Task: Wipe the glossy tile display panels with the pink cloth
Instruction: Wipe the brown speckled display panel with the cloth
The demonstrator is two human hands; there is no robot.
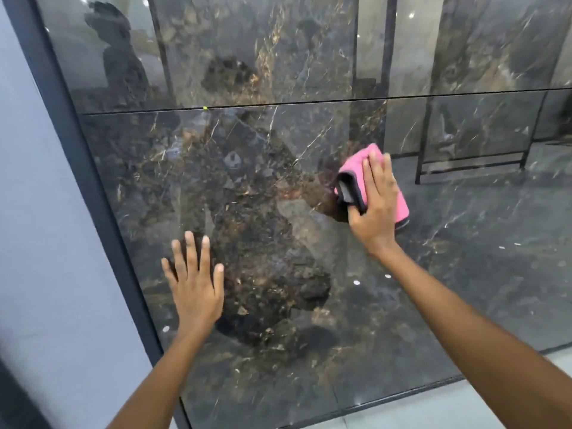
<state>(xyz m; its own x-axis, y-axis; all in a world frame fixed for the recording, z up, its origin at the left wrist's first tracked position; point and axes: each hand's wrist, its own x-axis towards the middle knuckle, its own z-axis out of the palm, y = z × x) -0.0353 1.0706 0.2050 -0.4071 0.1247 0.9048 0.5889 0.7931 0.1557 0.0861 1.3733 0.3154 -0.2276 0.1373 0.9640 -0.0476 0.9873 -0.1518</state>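
Note:
A tall glossy dark marble tile panel (278, 243) with brown and white veins fills the view, split by a thin horizontal joint (309, 102) into an upper tile (278, 48) and a lower one. My right hand (376, 202) presses a folded pink cloth (356, 168) with a dark grey edge flat against the lower tile, fingers straight on top and the thumb tucked under the fold. My left hand (193, 283) lies flat on the lower tile at the left, fingers spread, holding nothing.
A dark metal frame (93, 196) runs down the panel's left side, with a grey wall (37, 243) beyond it. Light floor tiles (464, 407) show below the panel's bottom edge. The gloss reflects a person and black display racks (470, 162).

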